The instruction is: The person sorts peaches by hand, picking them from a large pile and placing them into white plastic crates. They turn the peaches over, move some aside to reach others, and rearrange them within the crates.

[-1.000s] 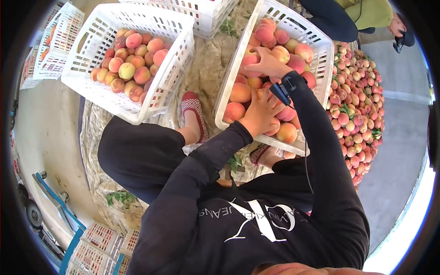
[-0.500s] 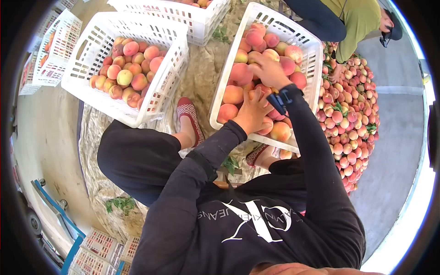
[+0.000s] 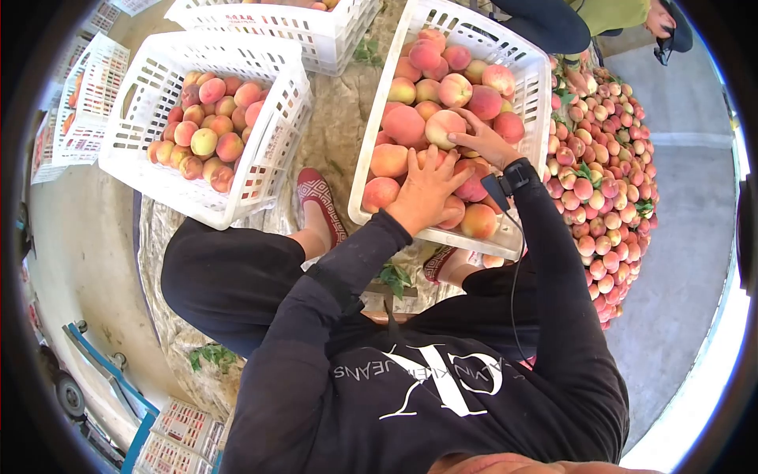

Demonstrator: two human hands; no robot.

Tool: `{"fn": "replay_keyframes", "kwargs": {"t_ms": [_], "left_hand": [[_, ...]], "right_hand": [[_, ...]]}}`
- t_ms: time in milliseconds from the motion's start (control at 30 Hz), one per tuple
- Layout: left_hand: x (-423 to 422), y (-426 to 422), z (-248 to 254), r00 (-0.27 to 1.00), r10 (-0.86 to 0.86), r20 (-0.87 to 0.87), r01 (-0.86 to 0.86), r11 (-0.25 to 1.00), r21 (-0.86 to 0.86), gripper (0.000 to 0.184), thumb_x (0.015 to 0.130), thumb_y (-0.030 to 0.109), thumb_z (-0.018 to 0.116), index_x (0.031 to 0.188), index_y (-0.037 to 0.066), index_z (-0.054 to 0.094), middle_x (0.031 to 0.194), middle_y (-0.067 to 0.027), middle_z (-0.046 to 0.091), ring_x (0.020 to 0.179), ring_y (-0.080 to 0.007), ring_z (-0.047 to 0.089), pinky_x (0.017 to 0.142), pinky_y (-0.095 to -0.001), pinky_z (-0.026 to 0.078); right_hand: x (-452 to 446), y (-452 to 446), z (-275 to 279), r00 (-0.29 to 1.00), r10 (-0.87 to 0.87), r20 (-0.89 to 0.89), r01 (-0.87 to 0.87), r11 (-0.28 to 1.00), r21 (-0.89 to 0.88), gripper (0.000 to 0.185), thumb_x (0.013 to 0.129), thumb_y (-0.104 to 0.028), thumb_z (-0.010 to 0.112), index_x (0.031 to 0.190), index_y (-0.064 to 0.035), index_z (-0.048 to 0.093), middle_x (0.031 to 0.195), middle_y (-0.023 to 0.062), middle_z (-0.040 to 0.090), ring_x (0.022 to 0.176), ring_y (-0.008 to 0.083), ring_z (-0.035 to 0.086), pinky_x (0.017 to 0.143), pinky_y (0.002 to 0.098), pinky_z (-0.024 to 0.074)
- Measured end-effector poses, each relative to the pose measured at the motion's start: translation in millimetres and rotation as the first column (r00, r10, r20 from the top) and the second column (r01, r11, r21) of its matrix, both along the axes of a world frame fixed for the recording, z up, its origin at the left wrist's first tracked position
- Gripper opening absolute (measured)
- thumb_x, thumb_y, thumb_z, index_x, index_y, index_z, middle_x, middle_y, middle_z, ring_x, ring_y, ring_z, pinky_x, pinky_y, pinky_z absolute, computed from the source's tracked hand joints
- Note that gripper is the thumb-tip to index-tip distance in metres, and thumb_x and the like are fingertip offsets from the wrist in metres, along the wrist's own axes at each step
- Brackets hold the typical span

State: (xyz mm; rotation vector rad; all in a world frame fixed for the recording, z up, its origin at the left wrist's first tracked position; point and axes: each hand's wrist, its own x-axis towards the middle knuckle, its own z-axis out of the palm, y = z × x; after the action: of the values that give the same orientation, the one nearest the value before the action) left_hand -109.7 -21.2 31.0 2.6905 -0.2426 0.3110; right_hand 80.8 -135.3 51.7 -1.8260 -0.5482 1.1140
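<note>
A white crate point(image 3: 540, 87) full of peaches stands in front of me. My left hand point(image 3: 425, 192) lies over the peaches near the crate's close end, its fingers spread on top of them. Just to its right, my right hand point(image 3: 487, 142) has its fingers around the side of a pale pink peach point(image 3: 445, 128); the peach rests among the others. A dark device on a strap point(image 3: 505, 183) sits at my right wrist, with a thin cable hanging from it.
A second crate point(image 3: 122, 162) with peaches stands at the left, another point(image 3: 347, 35) behind it. A large peach heap point(image 3: 604, 186) lies at the right, with a co-worker point(image 3: 616, 12) beyond. Leaves point(image 3: 213, 355) lie on the ground cloth. Stacked crates point(image 3: 178, 434) are at the bottom left.
My right hand has moved from the upper peaches toward me, onto the pale pink peach. My left hand stays over the near peaches. The co-worker's arm has drawn back toward the heap's far end.
</note>
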Motion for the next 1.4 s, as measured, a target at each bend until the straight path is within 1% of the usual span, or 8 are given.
{"fn": "replay_keyframes", "kwargs": {"t_ms": [233, 300, 500, 700, 900, 967, 1200, 1400], "left_hand": [[2, 22, 18, 0.997, -0.072, -0.013, 0.071, 0.996, -0.048, 0.071, 0.073, 0.04, 0.075, 0.138, 0.022, 0.051, 0.141, -0.0133, 0.047, 0.131, -0.0389, 0.04, 0.103, -0.0614, 0.032], [16, 48, 43, 0.923, -0.216, -0.317, 0.062, 0.899, -0.433, 0.059, 0.076, 0.029, 0.071, 0.131, 0.017, 0.055, 0.128, -0.0138, 0.056, 0.122, -0.0348, 0.048, 0.102, -0.0502, 0.038], [77, 108, 14, 0.976, -0.127, 0.175, 0.101, 0.983, 0.15, 0.046, 0.075, 0.019, 0.072, 0.119, 0.012, 0.062, 0.104, -0.0091, 0.066, 0.106, -0.0307, 0.061, 0.095, -0.0465, 0.043], [93, 102, 47, 0.854, -0.087, -0.514, 0.315, 0.871, 0.377, 0.057, 0.074, 0.025, 0.072, 0.127, 0.011, 0.058, 0.114, -0.0123, 0.063, 0.112, -0.0297, 0.058, 0.103, -0.0489, 0.038], [66, 100, 13, 0.972, -0.129, -0.194, 0.193, 0.913, 0.36, 0.064, 0.079, 0.036, 0.067, 0.136, 0.01, 0.052, 0.124, -0.0162, 0.059, 0.121, -0.0326, 0.051, 0.108, -0.0527, 0.033], [66, 73, 5, 0.997, -0.066, 0.03, 0.066, 0.998, -0.012, 0.074, 0.081, 0.04, 0.066, 0.145, 0.011, 0.043, 0.138, -0.0169, 0.05, 0.13, -0.0341, 0.044, 0.11, -0.0573, 0.028], [51, 29, 0, 0.998, 0.045, -0.048, -0.039, 0.993, 0.114, 0.081, 0.081, 0.052, 0.066, 0.148, 0.015, 0.041, 0.146, -0.0144, 0.042, 0.133, -0.0359, 0.04, 0.111, -0.0617, 0.023], [50, 30, -4, 0.999, 0.052, 0.016, -0.053, 0.991, 0.125, 0.072, 0.081, 0.053, 0.067, 0.139, 0.015, 0.051, 0.144, -0.0157, 0.043, 0.122, -0.0371, 0.045, 0.11, -0.0599, 0.024]], "right_hand": [[-42, 6, -11, 0.916, -0.095, 0.39, 0.009, 0.976, 0.218, 0.073, 0.085, -0.014, 0.075, 0.143, -0.0058, 0.031, 0.138, 0.0168, 0.044, 0.13, 0.0257, 0.044, 0.108, 0.0343, 0.0386], [-40, 3, -17, 0.912, -0.105, 0.395, 0.012, 0.973, 0.231, 0.072, 0.086, -0.016, 0.074, 0.143, -0.0048, 0.032, 0.138, 0.0172, 0.044, 0.131, 0.0258, 0.043, 0.109, 0.0343, 0.0381], [-43, 4, -21, 0.903, -0.158, 0.4, 0.058, 0.966, 0.251, 0.067, 0.089, -0.022, 0.071, 0.141, -0.004, 0.033, 0.136, 0.0189, 0.049, 0.128, 0.0278, 0.049, 0.107, 0.0346, 0.0409], [-46, 2, -12, 0.911, -0.034, 0.41, 0.007, 0.998, 0.068, 0.059, 0.093, -0.021, 0.063, 0.142, -0.0062, 0.035, 0.127, 0.021, 0.056, 0.116, 0.0315, 0.058, 0.098, 0.0369, 0.0464], [-48, -2, 2, 0.902, 0.09, 0.422, -0.059, 0.995, -0.084, 0.056, 0.098, -0.022, 0.054, 0.148, -0.0057, 0.034, 0.135, 0.0209, 0.053, 0.121, 0.0291, 0.057, 0.1, 0.0356, 0.0448], [-39, -3, -33, 0.914, -0.018, 0.405, -0.025, 0.995, 0.101, 0.055, 0.099, -0.023, 0.051, 0.148, -0.0044, 0.034, 0.138, 0.0198, 0.052, 0.125, 0.0272, 0.053, 0.103, 0.0342, 0.0421], [-25, -8, -41, 0.952, -0.139, 0.274, 0.088, 0.978, 0.191, 0.049, 0.094, -0.017, 0.046, 0.14, -0.0001, 0.044, 0.14, 0.0195, 0.051, 0.131, 0.0289, 0.048, 0.108, 0.034, 0.0381], [6, -8, -18, 0.266, -0.194, 0.944, 0.338, 0.936, 0.098, 0.054, 0.081, -0.024, 0.068, 0.132, -0.0111, 0.053, 0.118, 0.0158, 0.062, 0.101, 0.0332, 0.063, 0.085, 0.0439, 0.0518]]}}
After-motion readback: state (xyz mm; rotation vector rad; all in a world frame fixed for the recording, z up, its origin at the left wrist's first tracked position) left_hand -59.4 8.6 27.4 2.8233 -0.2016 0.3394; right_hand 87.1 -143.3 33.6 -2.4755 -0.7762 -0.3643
